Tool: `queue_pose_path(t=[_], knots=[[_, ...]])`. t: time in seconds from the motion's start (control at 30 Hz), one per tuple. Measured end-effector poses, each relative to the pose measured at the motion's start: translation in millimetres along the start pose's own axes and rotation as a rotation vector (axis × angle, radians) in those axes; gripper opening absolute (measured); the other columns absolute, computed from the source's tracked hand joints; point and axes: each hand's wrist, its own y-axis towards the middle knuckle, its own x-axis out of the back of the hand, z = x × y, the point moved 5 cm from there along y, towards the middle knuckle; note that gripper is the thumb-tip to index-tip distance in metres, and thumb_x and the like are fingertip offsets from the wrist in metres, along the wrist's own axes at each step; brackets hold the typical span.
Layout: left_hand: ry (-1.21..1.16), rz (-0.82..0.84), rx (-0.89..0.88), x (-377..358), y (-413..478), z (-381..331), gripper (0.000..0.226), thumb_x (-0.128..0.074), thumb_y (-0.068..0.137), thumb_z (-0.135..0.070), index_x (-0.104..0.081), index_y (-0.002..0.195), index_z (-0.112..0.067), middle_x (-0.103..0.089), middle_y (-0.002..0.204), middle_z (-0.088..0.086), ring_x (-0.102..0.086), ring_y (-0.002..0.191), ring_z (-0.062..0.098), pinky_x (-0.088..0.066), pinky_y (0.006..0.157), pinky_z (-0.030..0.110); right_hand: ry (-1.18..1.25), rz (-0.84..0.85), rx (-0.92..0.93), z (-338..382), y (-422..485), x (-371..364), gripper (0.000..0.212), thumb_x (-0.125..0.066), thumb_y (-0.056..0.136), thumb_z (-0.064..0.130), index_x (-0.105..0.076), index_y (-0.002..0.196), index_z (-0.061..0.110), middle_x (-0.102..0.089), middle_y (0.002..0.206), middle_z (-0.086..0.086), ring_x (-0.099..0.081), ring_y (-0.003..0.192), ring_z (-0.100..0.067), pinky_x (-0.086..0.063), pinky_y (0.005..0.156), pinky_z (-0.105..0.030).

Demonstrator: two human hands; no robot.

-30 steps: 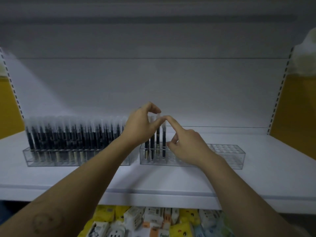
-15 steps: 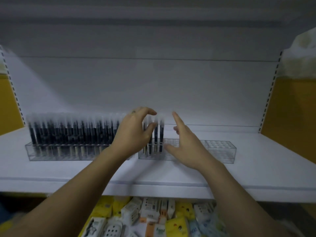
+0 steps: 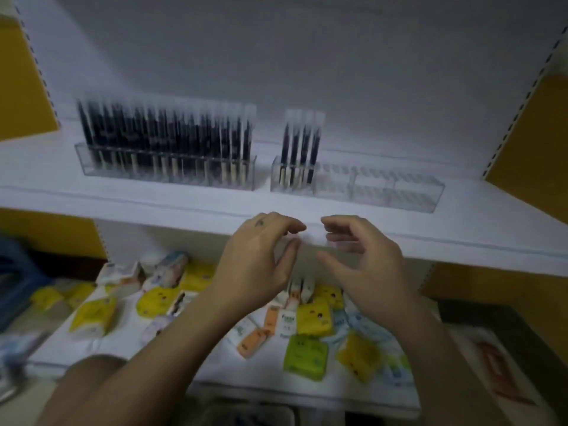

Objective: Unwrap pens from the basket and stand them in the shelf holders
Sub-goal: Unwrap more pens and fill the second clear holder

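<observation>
Clear acrylic makes up both holders on the white upper shelf (image 3: 129, 199). The left holder (image 3: 80, 158) is packed along its whole length with dark pens (image 3: 166, 133) under pale caps. The right holder (image 3: 396, 192) has only four pens (image 3: 302, 139), upright at its left end, and the other slots are bare.

Half a second ago both hands were up at those four pens: the left hand's fingers curved round the caps and the right hand spread just beside them. Now both have dropped in front of the shelf's front edge, well apart from the holder, and the four pens stand on their own. The left hand (image 3: 255, 256) and right hand (image 3: 365, 259) face each other with a small gap between the fingertips. Their fingers are loosely curled and I can make out nothing in either grasp. A faint pale smear by the right fingertips is too blurred to name.

The view has also tipped downward since then. Much more of the lower shelf (image 3: 215, 367) shows, strewn with small yellow, orange, green and white packets (image 3: 313, 318). Yellow side panels (image 3: 528, 142) flank the shelving
</observation>
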Motion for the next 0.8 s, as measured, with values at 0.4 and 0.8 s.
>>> queue_pose_path(t=[0.4, 0.8], knots=[[-0.014, 0.440, 0.350, -102.1, -164.0, 49.7, 0.033, -0.061, 0.087, -0.031, -0.060, 0.118, -0.019, -0.064, 0.116, 0.001, -0.058, 0.104, 0.025, -0.046, 0.086, 0.038, -0.229, 0.301, -0.291, -135.5, -114.6, -129.0, 0.051, -0.064, 0.090, 0.028, -0.046, 0.137, 0.028, -0.043, 0.139, 0.005, -0.046, 0.123, -0.016, -0.036, 0.084, -0.021], [-0.046, 0.801, 0.810, -147.8, -307.0, 109.2, 0.030, -0.061, 0.087, -0.027, -0.059, 0.115, -0.017, -0.065, 0.115, 0.006, -0.060, 0.104, 0.026, -0.052, 0.086, 0.036, -0.253, 0.803, -0.559, -220.2, -191.4, -231.1, 0.040, -0.060, 0.092, 0.031, -0.053, 0.130, 0.019, -0.052, 0.131, -0.008, -0.056, 0.105, -0.025, -0.049, 0.083, -0.036]])
